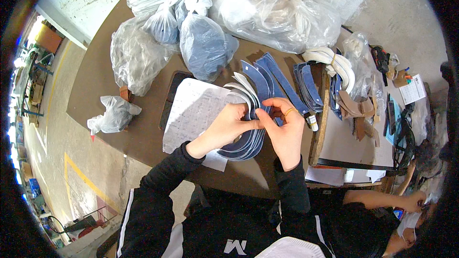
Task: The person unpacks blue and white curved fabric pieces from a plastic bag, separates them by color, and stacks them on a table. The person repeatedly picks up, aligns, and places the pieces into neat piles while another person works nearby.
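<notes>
A stack of curved blue denim strips [250, 147] bends round in front of me on the brown table, its outer layers fanned a little apart. My left hand [224, 128] lies across the inner side of the curve, thumb and fingers closed on the edge of the strips. From the right, my right hand [286, 134], with a ring on one finger, pinches the same strips, its thumb close to the left thumb. Exactly how many layers sit between the fingertips is hidden. Paler curved strips [242, 91] stand within the bend. Under the left wrist is a handwritten paper sheet [191, 107].
Knotted plastic bags [203, 43] and a big clear bag [282, 9] line the table's back. Straighter denim strips [283, 80], a bundled denim stack [307, 88] and a white curved bundle [342, 64] lie right. Another person's hand [413, 201] shows at lower right.
</notes>
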Action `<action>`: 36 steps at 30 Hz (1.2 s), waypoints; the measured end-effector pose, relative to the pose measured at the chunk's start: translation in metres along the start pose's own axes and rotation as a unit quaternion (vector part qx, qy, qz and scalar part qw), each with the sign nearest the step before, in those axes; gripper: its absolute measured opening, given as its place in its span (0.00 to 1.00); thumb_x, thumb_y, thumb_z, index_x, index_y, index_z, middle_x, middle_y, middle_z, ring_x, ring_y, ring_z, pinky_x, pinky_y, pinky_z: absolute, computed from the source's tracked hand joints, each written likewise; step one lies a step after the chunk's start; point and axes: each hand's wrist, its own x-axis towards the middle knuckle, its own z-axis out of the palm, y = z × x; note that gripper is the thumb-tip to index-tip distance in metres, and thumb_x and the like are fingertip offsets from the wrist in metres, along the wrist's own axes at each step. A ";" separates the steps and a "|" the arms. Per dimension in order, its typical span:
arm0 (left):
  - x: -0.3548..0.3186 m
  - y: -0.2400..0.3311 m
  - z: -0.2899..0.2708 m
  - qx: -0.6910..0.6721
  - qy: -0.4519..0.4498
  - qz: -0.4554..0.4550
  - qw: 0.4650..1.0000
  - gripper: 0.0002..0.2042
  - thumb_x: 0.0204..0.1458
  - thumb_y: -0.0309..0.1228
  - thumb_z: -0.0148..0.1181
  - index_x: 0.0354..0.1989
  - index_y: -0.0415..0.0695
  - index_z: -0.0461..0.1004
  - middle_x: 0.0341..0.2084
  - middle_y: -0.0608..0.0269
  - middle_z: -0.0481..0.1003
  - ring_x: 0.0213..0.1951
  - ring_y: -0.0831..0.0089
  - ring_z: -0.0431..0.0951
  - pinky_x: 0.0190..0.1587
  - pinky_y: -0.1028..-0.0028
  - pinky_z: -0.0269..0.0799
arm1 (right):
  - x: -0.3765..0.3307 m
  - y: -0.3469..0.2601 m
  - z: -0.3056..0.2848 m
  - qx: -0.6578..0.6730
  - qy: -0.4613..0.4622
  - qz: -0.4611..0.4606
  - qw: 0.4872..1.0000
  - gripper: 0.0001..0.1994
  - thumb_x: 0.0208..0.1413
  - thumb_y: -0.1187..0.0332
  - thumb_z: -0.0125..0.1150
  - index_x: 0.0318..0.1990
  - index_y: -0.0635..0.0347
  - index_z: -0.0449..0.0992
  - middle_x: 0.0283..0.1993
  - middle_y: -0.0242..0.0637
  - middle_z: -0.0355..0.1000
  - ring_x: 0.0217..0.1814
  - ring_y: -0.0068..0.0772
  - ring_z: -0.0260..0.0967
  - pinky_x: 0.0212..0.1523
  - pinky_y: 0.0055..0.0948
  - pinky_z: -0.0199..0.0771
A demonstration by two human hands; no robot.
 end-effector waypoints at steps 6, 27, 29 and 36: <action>0.005 -0.005 -0.003 0.060 0.006 0.020 0.998 0.16 0.47 0.34 0.69 0.24 0.35 0.70 0.12 0.66 0.64 0.18 0.82 0.63 0.19 0.73 0.58 | 0.001 -0.002 0.004 0.017 0.025 0.078 0.997 0.08 0.48 0.76 0.64 0.37 0.65 0.76 0.32 0.41 0.74 0.31 0.32 0.72 0.35 0.27 0.71; -0.001 -0.033 0.016 -0.379 -0.063 0.060 0.921 0.25 0.60 0.29 0.55 0.65 0.42 0.58 0.49 0.67 0.71 0.48 0.83 0.72 0.48 0.84 0.68 | -0.003 0.002 0.006 0.194 0.016 0.069 0.978 0.07 0.50 0.80 0.61 0.37 0.63 0.73 0.39 0.31 0.73 0.45 0.22 0.68 0.50 0.23 0.65; -0.001 -0.034 0.013 -0.456 -0.099 0.038 0.883 0.24 0.61 0.29 0.55 0.65 0.43 0.59 0.47 0.67 0.72 0.46 0.85 0.73 0.45 0.86 0.69 | -0.003 0.002 0.005 0.207 -0.008 0.079 0.975 0.08 0.51 0.79 0.61 0.40 0.64 0.73 0.43 0.33 0.73 0.47 0.22 0.68 0.52 0.24 0.66; 0.012 -0.018 0.005 -0.550 -0.033 0.069 0.832 0.16 0.64 0.43 0.46 0.52 0.44 0.64 0.34 0.66 0.67 0.40 0.70 0.68 0.48 0.70 0.64 | -0.001 0.011 0.011 -0.011 -0.053 -0.021 0.998 0.26 0.53 0.71 0.64 0.59 0.68 0.66 0.54 0.44 0.72 0.52 0.31 0.70 0.54 0.29 0.68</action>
